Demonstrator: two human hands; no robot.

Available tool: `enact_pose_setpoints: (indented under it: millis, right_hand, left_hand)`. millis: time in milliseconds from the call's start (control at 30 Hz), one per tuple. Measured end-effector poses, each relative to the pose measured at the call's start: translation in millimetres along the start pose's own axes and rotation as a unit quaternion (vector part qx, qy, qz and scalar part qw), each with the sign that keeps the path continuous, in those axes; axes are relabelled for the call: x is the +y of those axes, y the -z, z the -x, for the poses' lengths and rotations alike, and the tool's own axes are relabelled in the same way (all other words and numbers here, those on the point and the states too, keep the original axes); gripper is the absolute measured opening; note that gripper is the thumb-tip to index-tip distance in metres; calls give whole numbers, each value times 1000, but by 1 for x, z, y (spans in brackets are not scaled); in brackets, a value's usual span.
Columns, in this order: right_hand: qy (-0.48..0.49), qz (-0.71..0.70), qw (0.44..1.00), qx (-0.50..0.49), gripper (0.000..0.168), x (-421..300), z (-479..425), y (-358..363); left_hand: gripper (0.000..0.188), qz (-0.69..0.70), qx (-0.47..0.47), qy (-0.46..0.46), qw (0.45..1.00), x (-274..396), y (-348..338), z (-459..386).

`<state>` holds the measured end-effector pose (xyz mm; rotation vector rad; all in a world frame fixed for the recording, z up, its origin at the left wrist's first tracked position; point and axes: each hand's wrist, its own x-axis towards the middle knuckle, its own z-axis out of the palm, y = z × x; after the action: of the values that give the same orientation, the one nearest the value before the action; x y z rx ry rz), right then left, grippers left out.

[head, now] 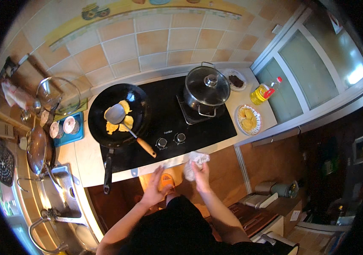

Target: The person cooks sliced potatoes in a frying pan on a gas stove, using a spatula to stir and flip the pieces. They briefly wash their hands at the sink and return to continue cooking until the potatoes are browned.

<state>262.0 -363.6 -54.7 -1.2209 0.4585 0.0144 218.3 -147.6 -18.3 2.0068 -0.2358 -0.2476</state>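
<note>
My right hand grips a crumpled whitish cloth just in front of the counter's edge. To its left, my left hand holds nothing, its fingers spread, above an orange slipper on the floor. Ahead of it a black wok sits on the left side of the black glass cooktop. Yellow pieces that look like fried egg lie in the wok. A spatula rests over them, its wooden handle reaching out past the wok's rim.
A lidded steel pot stands on the right burner. Right of it are a bowl of yellow pieces, a plate with dark food and an oil bottle. The wok's handle juts past the counter edge. A steel sink lies left.
</note>
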Motion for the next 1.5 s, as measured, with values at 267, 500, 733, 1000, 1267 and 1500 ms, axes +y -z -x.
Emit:
enact_pose_setpoints:
  millis: [267,500,733,1000,1267,1500]
  right_hand:
    - [311,706,635,-39,58,13,-101,11]
    - [331,660,666,111,63,-8,-152,59]
    - [234,690,653,208,58,-30,-286,127]
    - [358,649,656,140,47,-6,-174,63]
    - [300,314,900,-47,24,-11,-100,-29]
    - [130,695,689,-160,61,0,-174,-117]
  left_hand:
    - [21,-83,-13,155,984,-86,27,86]
    - [27,-120,-29,314,941,-139,30,204]
    - [27,-84,-39,472,877,-131,39,262]
    - [25,-107,63,481,868,-158,-1,358]
    - [25,67,149,539,826,-201,-39,402]
    - [26,179,256,579,753,-111,-4,337]
